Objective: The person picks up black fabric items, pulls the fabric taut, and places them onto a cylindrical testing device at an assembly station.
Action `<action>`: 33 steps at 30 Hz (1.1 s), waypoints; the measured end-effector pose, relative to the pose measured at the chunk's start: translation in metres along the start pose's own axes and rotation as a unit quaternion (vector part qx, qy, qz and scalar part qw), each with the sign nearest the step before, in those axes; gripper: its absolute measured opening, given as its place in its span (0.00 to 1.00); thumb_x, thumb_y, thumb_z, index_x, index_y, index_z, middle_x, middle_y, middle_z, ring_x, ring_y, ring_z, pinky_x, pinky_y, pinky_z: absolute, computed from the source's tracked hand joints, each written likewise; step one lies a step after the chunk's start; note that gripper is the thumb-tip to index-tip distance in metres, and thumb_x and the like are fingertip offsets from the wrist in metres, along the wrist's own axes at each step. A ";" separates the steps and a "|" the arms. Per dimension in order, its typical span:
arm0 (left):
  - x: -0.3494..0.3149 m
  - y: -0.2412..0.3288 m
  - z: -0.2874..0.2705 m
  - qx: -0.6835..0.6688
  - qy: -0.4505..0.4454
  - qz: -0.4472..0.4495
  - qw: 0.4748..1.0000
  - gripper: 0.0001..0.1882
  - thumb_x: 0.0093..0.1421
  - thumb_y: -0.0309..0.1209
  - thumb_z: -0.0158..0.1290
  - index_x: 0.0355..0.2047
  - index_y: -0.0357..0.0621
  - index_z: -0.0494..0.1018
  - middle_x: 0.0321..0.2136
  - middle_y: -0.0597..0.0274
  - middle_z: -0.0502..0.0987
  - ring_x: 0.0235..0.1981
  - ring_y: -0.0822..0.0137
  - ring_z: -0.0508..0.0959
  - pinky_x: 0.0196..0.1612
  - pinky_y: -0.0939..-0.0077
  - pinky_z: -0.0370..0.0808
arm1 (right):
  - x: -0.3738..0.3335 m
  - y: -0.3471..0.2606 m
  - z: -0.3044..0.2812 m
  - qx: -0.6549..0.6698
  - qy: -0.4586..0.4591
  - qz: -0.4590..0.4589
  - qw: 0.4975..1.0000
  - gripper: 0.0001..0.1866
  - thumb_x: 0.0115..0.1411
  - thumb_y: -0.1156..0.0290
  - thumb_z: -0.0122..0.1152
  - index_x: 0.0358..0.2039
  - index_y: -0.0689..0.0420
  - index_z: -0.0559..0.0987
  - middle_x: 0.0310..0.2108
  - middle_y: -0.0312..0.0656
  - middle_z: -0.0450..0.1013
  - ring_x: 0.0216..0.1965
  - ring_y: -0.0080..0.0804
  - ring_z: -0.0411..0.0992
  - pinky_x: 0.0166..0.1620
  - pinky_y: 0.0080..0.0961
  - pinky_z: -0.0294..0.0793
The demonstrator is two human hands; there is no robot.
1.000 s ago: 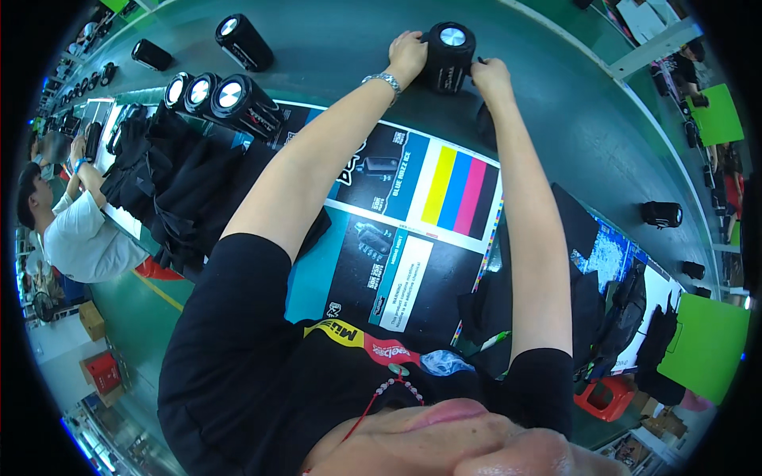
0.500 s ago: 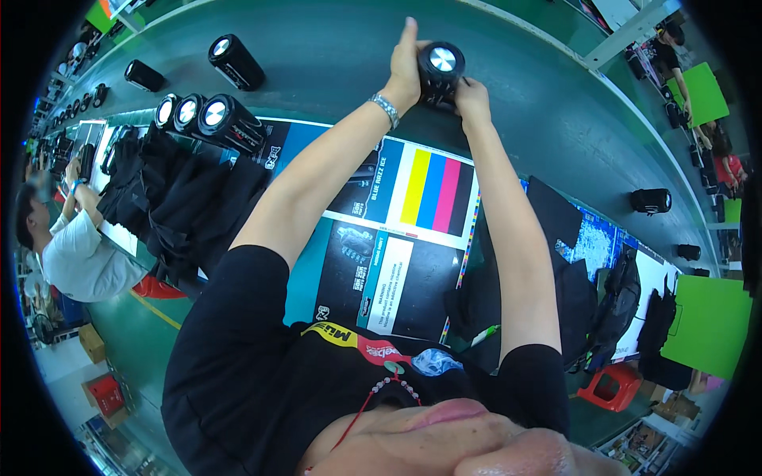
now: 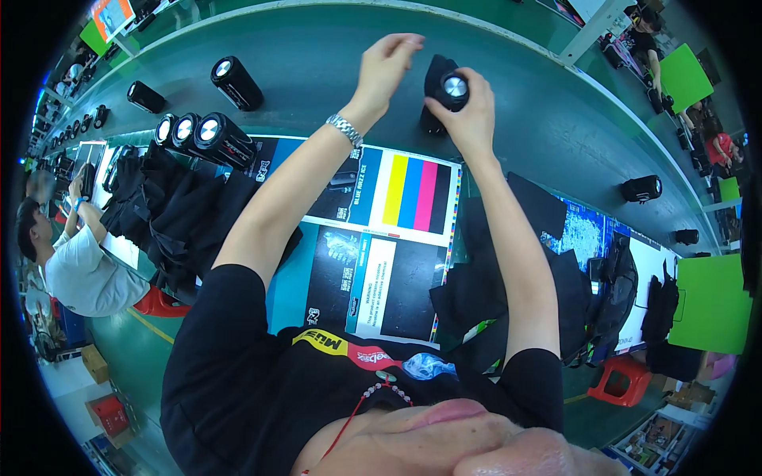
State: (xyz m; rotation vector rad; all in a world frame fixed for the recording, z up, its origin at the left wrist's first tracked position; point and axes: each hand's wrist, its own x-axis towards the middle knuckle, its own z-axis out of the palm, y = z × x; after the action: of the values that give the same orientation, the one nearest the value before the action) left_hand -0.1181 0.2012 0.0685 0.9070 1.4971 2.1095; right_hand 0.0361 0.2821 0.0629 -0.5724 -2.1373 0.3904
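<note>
A black cylindrical speaker (image 3: 455, 87) with a shiny silver end disc is at the far middle of the green work surface. My right hand (image 3: 473, 111) is closed around it, thumb on the near side and fingers at the far right. A dark pointed flap (image 3: 436, 73) rises beside its left side; I cannot tell whether it belongs to the speaker. Left of the speaker and apart from it, my left hand (image 3: 382, 73) is raised with bent fingers, partly apart. Nothing shows in it. The speaker's lower part is partly hidden by my right hand.
Three similar speakers (image 3: 208, 131) lie together at left, with another (image 3: 236, 82) behind. Black cloth bags (image 3: 171, 202) are heaped nearby, more (image 3: 484, 270) at right. Printed sheets (image 3: 373, 262) cover the table between my arms. A co-worker (image 3: 87, 270) sits at left.
My left hand has let go of the speaker and moved left. My right hand has shifted its hold over the speaker's end, and the speaker has moved slightly nearer.
</note>
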 end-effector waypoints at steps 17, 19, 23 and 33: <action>0.069 -0.005 0.029 0.211 -0.367 -0.339 0.840 0.18 0.62 0.41 0.55 0.27 0.36 0.75 0.15 0.73 0.64 0.11 0.83 0.54 0.12 0.91 0.47 | -0.004 0.024 -0.020 0.208 -0.130 0.281 0.928 0.50 0.34 0.47 0.77 0.48 0.73 0.69 0.41 0.53 0.74 0.41 0.38 0.75 0.43 0.25 0.75; 0.074 0.001 0.036 0.344 -0.387 -0.287 0.806 0.17 0.62 0.42 0.54 0.31 0.36 0.76 0.16 0.71 0.67 0.10 0.83 0.56 0.10 0.92 0.48 | -0.006 0.032 -0.018 0.189 -0.120 0.284 0.932 0.46 0.33 0.46 0.77 0.44 0.71 0.73 0.38 0.52 0.75 0.38 0.36 0.76 0.41 0.24 0.75; 0.089 0.008 0.045 0.437 -0.451 -0.037 0.777 0.22 0.64 0.47 0.49 0.38 0.39 0.77 0.21 0.68 0.74 0.23 0.77 0.74 0.26 0.84 0.72 | -0.001 0.034 -0.020 0.212 -0.125 0.270 0.931 0.39 0.32 0.45 0.76 0.37 0.64 0.79 0.28 0.45 0.77 0.31 0.32 0.77 0.35 0.22 0.75; 0.021 0.038 0.080 0.343 -0.417 0.301 0.786 0.10 0.56 0.32 0.57 0.28 0.36 0.74 0.23 0.50 0.72 0.27 0.56 0.74 0.31 0.67 0.70 | 0.002 0.071 -0.024 0.104 -0.125 0.264 0.951 0.35 0.37 0.37 0.69 0.30 0.60 0.81 0.27 0.41 0.78 0.30 0.30 0.78 0.37 0.22 0.74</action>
State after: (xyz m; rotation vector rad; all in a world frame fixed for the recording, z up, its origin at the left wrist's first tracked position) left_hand -0.0750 0.2554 0.1273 2.4458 1.5260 1.0217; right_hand 0.0727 0.3449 0.0455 -1.0161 -2.1175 1.0179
